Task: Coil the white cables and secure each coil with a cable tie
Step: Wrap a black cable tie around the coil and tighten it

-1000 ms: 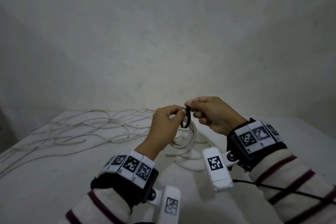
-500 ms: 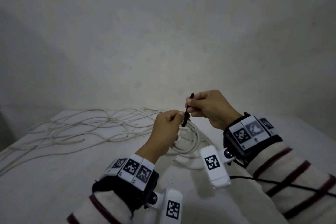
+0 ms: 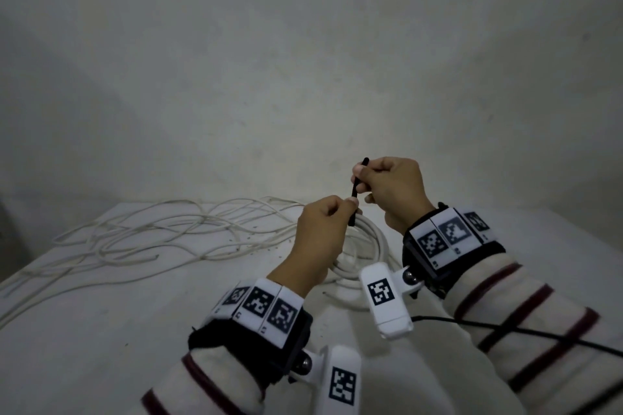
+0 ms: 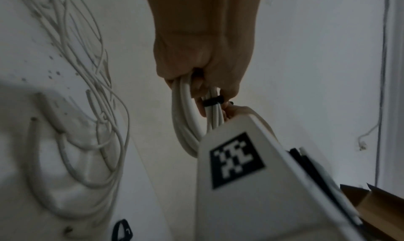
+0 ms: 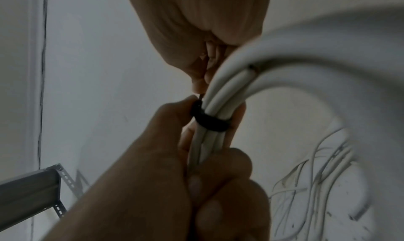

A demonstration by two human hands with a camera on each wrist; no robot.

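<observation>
A coil of white cable (image 3: 369, 248) hangs above the white table (image 3: 101, 330), gripped at its top in my left hand (image 3: 347, 212). A black cable tie (image 3: 355, 190) wraps the bundled strands, and its tail stands up between the hands. My right hand (image 3: 362, 178) pinches that tail just above the left hand. In the left wrist view the tie (image 4: 213, 101) crosses the coil (image 4: 186, 116) below my curled fingers (image 4: 201, 82). The right wrist view shows the tie (image 5: 207, 119) snug around several strands (image 5: 227, 90), with the left hand (image 5: 164, 175) beneath it.
Loose white cables (image 3: 151, 236) sprawl over the table's far left half, up to the wall. A thin black cord (image 3: 522, 333) runs from my right wrist off to the right. A cardboard box (image 4: 384, 210) and a metal shelf rail (image 5: 32, 184) stand beside the table.
The tie's open loop has drawn tight round the coil. My right hand has risen, pulling the tail upward, while the left hand keeps holding the coil.
</observation>
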